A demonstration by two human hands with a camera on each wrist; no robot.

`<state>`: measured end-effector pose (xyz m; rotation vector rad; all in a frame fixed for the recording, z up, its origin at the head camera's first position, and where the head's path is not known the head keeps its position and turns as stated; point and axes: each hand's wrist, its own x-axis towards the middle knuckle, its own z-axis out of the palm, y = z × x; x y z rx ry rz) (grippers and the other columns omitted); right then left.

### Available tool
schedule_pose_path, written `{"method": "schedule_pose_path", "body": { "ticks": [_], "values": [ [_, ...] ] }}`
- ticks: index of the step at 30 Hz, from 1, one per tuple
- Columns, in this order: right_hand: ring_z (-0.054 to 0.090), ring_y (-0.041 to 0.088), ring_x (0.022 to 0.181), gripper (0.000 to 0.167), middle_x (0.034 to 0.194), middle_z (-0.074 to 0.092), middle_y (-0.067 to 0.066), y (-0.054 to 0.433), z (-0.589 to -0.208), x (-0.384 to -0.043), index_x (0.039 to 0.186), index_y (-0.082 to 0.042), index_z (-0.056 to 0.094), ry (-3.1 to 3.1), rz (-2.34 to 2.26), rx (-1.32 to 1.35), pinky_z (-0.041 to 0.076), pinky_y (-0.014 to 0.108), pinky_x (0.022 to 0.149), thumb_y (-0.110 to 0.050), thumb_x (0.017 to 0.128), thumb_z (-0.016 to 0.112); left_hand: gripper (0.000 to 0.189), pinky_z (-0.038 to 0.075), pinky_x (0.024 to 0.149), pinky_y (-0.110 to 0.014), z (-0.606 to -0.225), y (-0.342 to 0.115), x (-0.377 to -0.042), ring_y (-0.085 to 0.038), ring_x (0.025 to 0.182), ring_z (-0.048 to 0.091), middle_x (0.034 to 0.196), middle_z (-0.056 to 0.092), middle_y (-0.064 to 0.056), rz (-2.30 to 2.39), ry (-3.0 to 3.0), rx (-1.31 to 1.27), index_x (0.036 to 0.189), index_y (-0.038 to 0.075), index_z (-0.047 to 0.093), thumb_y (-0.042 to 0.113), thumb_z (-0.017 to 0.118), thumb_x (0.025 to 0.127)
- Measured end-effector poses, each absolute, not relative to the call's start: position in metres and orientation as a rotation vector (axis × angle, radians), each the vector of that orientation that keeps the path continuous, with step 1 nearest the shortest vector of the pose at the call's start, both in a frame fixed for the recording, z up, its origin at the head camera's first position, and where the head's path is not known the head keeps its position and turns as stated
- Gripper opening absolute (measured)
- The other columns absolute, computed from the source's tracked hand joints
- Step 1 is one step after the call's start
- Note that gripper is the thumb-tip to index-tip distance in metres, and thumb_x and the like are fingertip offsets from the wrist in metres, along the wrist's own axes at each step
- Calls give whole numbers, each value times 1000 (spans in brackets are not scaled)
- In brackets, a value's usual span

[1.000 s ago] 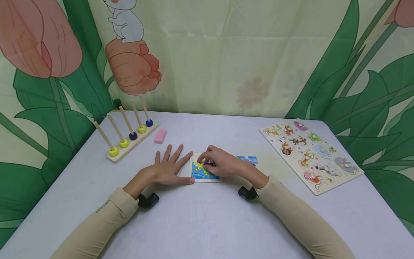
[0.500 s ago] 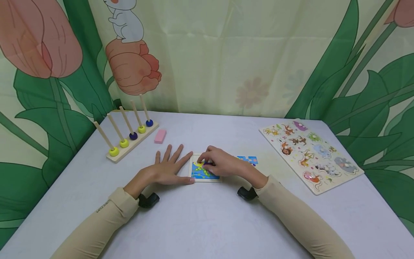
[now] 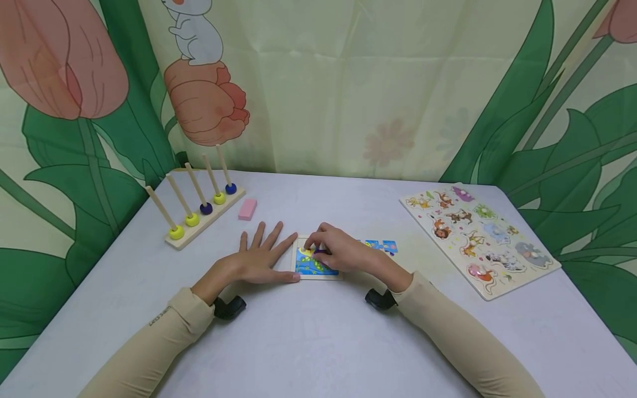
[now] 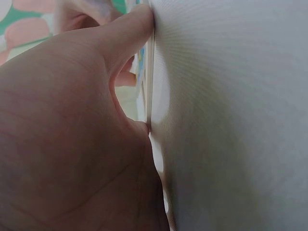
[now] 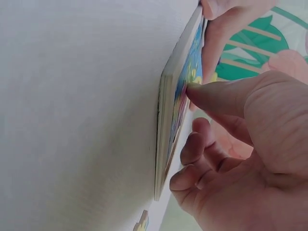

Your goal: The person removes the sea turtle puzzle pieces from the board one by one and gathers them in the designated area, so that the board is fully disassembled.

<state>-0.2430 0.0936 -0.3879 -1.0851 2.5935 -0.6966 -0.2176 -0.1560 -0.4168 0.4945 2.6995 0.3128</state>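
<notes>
A small jigsaw puzzle in a pale wooden frame [image 3: 294,275] lies flat at the middle of the table, showing a blue and yellow picture. My left hand [image 3: 256,265] is spread flat at its left side, fingers straight, with the thumb on the frame's lower left corner. Over the puzzle, my right hand [image 3: 343,249] pinches a puzzle piece with a dark purple part [image 3: 320,252] between thumb and index finger, against the picture. In the right wrist view the thumb [image 5: 216,94] touches the puzzle's surface, while the other fingers curl loosely. Much of the piece is hidden by the fingers.
Loose blue puzzle pieces [image 3: 390,246] lie right of the frame, partly behind my right wrist. A wooden animal peg board [image 3: 478,237] lies at the right. At the left stand a peg stand [image 3: 186,236] with yellow and dark blue beads and a pink block [image 3: 247,209].
The view shifts very slightly. Both hands keep their places at the puzzle, and a little more of the loose pieces shows beside my right wrist.
</notes>
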Motion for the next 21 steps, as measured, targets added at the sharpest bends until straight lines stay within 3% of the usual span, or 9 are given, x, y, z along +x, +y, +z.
{"method": "schedule_pose_path", "body": {
  "ticks": [21],
  "values": [
    [58, 15, 95, 33, 119, 63, 7, 92, -387, -237, 134, -8, 69, 2608, -683, -1087, 53, 27, 89, -16, 102, 70, 107, -13, 122, -80, -416, -157, -218, -45, 162, -26, 179, -20, -3, 319, 2690, 500, 170, 43, 2, 89, 52, 87]
  ]
}}
